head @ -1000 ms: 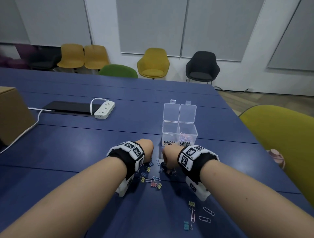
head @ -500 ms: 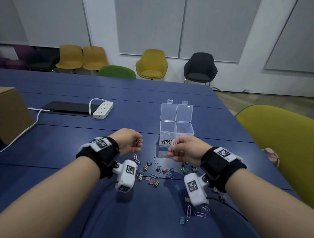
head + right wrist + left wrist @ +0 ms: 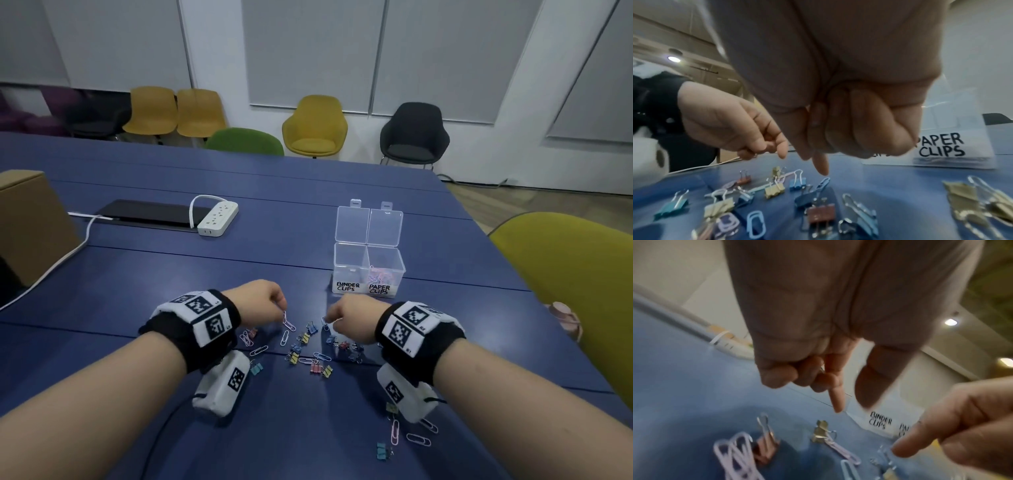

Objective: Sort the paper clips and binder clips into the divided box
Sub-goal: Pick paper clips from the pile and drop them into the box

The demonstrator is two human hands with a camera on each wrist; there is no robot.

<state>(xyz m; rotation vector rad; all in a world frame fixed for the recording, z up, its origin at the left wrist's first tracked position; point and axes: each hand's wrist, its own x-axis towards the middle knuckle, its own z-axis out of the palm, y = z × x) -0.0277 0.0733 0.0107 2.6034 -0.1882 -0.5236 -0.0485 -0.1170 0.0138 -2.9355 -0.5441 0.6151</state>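
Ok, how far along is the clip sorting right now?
Early on. Done: some paper clips lie in the PAPER CLIPS compartment; the BINDER CLIPS compartment looks empty. In hand: the left hand and right hand reach down into the pile, the right forefinger over a blue paper clip; whether either grips anything is unclear. Left: many binder clips and loose paper clips on the table.

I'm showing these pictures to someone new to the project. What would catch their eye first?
Probably the scatter of colourful binder clips and paper clips on the blue table, with the left hand and right hand lowered over them, fingers reaching down. Just beyond stands the clear divided box, lids open, labelled BINDER CLIPS and PAPER CLIPS, with pink clips in the paper-clip side.
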